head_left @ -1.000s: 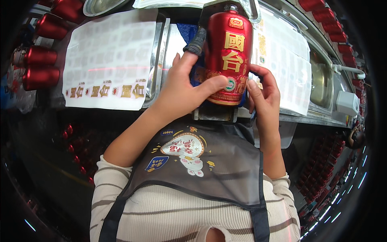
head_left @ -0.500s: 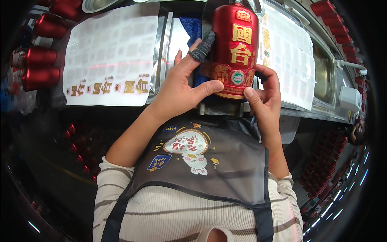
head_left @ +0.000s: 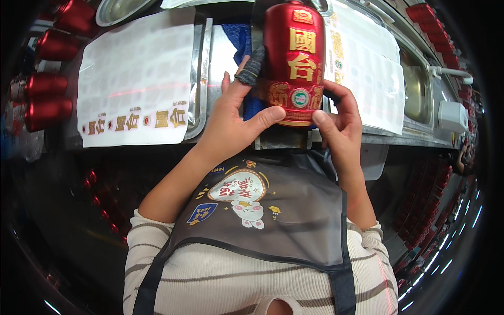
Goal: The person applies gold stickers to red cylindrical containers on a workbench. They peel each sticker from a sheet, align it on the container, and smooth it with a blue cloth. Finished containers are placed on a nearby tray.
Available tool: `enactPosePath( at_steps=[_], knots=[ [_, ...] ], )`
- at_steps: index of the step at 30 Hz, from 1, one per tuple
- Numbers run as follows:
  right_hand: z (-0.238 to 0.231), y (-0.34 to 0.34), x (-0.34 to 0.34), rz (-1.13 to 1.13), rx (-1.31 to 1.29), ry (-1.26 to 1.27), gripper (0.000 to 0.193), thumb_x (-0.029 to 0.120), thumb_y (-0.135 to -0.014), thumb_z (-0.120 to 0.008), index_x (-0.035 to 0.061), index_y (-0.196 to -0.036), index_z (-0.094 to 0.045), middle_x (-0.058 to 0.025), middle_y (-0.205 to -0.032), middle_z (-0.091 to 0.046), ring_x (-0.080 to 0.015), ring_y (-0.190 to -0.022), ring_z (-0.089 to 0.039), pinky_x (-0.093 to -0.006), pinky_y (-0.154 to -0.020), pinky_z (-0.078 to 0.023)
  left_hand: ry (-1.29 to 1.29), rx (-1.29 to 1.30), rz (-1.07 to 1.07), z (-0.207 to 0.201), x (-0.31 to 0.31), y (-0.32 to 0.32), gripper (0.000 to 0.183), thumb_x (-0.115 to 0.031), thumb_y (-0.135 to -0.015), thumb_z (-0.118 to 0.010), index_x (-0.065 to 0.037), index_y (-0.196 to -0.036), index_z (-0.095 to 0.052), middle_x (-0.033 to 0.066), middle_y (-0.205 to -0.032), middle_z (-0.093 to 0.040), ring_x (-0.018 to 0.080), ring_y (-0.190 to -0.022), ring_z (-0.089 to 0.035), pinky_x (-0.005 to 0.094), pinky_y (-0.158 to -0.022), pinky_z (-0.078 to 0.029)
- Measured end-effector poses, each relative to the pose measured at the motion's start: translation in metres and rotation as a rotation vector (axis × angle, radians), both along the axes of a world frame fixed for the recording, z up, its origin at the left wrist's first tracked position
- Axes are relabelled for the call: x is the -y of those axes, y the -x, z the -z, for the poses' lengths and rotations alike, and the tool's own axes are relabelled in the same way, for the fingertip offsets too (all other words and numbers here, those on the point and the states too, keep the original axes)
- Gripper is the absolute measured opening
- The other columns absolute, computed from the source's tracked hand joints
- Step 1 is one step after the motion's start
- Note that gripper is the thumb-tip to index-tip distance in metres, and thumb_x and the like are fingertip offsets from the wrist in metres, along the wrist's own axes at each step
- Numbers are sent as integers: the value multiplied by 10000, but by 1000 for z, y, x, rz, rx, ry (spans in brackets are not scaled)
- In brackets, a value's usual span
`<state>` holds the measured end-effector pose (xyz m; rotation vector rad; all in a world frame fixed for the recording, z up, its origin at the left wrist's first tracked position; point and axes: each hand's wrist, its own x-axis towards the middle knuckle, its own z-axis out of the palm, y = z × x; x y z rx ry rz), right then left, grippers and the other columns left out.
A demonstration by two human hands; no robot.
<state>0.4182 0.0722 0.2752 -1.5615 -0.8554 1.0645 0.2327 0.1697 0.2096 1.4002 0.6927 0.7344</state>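
Note:
A glossy red bottle [head_left: 290, 72] with raised gold lettering, a small round white-and-green emblem and a gold patterned band near its base lies between my hands, its base toward me. My left hand [head_left: 237, 111] grips its lower left side, thumb on the front near the base and a grey knit finger cover [head_left: 250, 69] on one finger. From the other side my right hand [head_left: 341, 125] holds the lower right edge, thumb at the base corner. A dark cover shows on one right finger. Behind the bottle, the other fingertips are partly hidden.
To the left, a white decal sheet [head_left: 137, 68] with a row of gold characters lies on a metal tray [head_left: 197, 123]. Another decal sheet [head_left: 367, 79] is at right, beside a steel sink [head_left: 418, 89]. Several red bottles [head_left: 48, 109] stand far left. Blue cloth [head_left: 254, 107] lies beneath.
The whole view has shifted and tilted slightly, with the bottle and hands now a little further left. Both hands keep the same hold on the bottle.

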Motion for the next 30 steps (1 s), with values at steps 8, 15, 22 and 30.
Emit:
enactPosePath(
  at_steps=[8, 15, 22, 30],
  knots=[
    [4, -11, 2, -6, -174, 16, 470, 108, -938, -666, 6, -1353, -471, -87, -1249, -556, -36, -808, -622, -168, -669, -485, 72, 117, -25, -2, -1, 2, 699, -277, -832, -816, -42, -1406, -493, 148, -1346, -512, 248, -1250, -485, 402, -1130, -308],
    [10, 5, 0, 19, -31, -13, 529, 141, -901, -727, 26, -1350, -473, -49, -1186, -580, 15, -701, -547, -152, -604, -428, 60, 118, -20, -3, -3, 1, 676, -261, -837, -812, -35, -1395, -504, 126, -1291, -536, 243, -1237, -477, 371, -1079, -362],
    [9, -4, -4, 194, -160, -30, 387, 129, -884, -730, 7, -1215, -569, -64, -1100, -618, -28, -634, -554, -176, -581, -434, 5, 64, -27, -3, -5, 4, 694, -286, -831, -814, -39, -1401, -504, 137, -1312, -549, 250, -1232, -471, 391, -1109, -309],
    [-10, -38, 6, 435, -292, -25, 296, 66, -859, -657, -2, -1140, -594, -80, -961, -605, -124, -773, -596, -264, -687, -515, -51, 11, -136, -24, 0, -16, 508, -301, -844, -790, -48, -1241, -599, 74, -1117, -698, 213, -1063, -583, 432, -1139, -206]
  ],
)
